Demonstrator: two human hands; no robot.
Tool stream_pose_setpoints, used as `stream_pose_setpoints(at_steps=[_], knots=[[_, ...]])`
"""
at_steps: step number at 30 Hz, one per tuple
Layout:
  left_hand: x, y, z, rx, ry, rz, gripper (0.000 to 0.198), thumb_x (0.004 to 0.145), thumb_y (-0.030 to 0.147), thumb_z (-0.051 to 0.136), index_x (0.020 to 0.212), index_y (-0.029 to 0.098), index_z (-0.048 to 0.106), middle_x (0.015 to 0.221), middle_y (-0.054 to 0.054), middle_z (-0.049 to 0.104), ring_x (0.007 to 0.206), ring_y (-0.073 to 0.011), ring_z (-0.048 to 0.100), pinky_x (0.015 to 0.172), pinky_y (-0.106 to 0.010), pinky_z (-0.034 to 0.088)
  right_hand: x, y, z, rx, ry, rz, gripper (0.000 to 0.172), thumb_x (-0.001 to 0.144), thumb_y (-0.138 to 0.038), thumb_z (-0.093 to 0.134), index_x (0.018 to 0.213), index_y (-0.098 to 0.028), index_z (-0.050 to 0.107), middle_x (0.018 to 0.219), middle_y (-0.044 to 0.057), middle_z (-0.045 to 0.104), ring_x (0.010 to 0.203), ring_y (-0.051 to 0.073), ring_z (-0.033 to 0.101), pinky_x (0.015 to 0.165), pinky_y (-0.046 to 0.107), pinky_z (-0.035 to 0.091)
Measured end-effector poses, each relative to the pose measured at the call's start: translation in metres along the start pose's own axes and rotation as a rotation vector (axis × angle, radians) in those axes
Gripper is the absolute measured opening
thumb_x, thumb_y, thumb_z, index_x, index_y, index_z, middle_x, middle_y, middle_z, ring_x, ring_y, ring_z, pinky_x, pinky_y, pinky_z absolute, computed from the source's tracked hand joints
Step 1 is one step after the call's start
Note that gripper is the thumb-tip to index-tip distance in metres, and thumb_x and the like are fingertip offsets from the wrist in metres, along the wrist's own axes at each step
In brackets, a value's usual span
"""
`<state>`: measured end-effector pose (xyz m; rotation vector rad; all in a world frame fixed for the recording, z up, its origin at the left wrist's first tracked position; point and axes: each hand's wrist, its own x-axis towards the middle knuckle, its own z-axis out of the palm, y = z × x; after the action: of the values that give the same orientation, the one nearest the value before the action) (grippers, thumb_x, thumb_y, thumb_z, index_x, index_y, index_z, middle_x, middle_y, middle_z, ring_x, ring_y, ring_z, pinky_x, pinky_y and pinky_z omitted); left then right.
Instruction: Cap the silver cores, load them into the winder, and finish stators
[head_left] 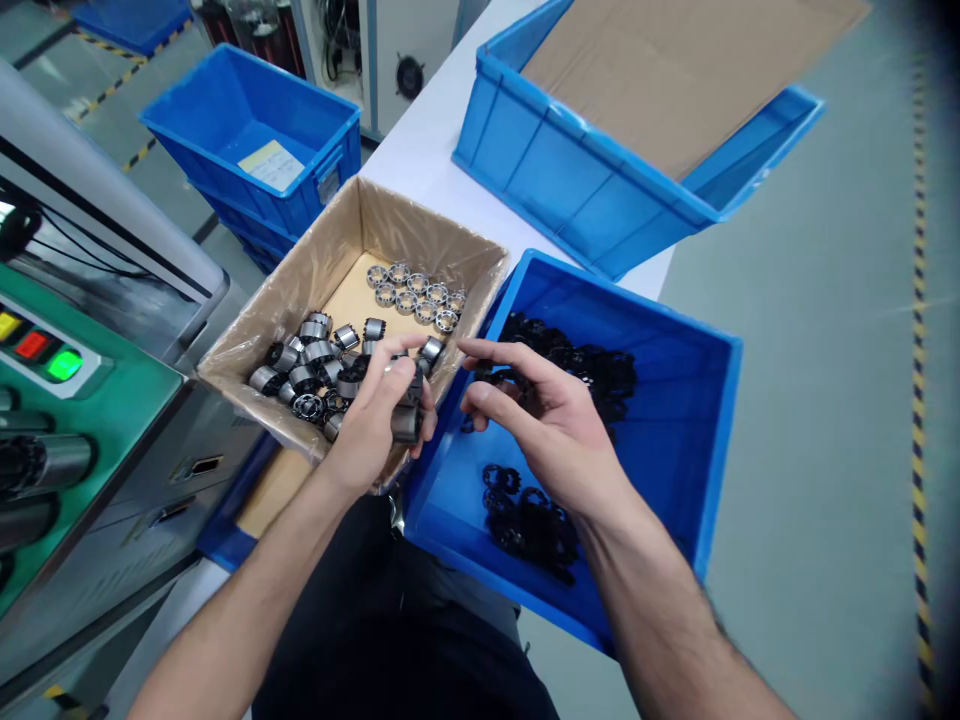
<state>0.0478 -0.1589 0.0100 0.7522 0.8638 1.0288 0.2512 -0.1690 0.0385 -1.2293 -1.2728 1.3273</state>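
Note:
My left hand is closed round a short stack of grey metal rings, held over the near edge of a cardboard box. The box is lined with plastic film and holds several loose metal rings plus a neat group of silver rings at the back. My right hand hovers over a blue bin, its fingers pinched on a black plastic ring. Two heaps of black plastic rings lie in that bin.
A large blue crate with a cardboard sheet stands at the back of the white table. Another blue crate sits on the left. A green machine panel with lit buttons is at my left.

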Motion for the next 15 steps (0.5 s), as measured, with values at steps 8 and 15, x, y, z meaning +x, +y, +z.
stream_pose_setpoints(at_steps=[8,15], knots=[[-0.013,-0.007,-0.007,0.083,-0.134,0.016,0.051,0.123,0.079,0.054,0.122,0.029,0.065,0.081,0.002,0.065,0.066,-0.0167,0.059,0.060,-0.026,0.050,-0.006,-0.003,0.011,-0.192,-0.004,-0.197,0.034,0.100,-0.027,0.101,0.132,-0.032,0.089,0.125,0.000,0.089,0.106,0.020,0.085,0.099,0.034,0.072],[-0.018,-0.006,-0.002,0.139,-0.128,0.022,0.057,0.123,0.079,0.055,0.153,0.033,0.069,0.095,-0.003,0.073,0.066,-0.0171,0.059,0.060,-0.030,0.051,-0.008,0.005,0.014,-0.129,0.027,-0.198,0.048,0.090,-0.027,0.112,0.132,-0.036,0.090,0.120,-0.002,0.089,0.090,0.019,0.081,0.084,0.035,0.069]])
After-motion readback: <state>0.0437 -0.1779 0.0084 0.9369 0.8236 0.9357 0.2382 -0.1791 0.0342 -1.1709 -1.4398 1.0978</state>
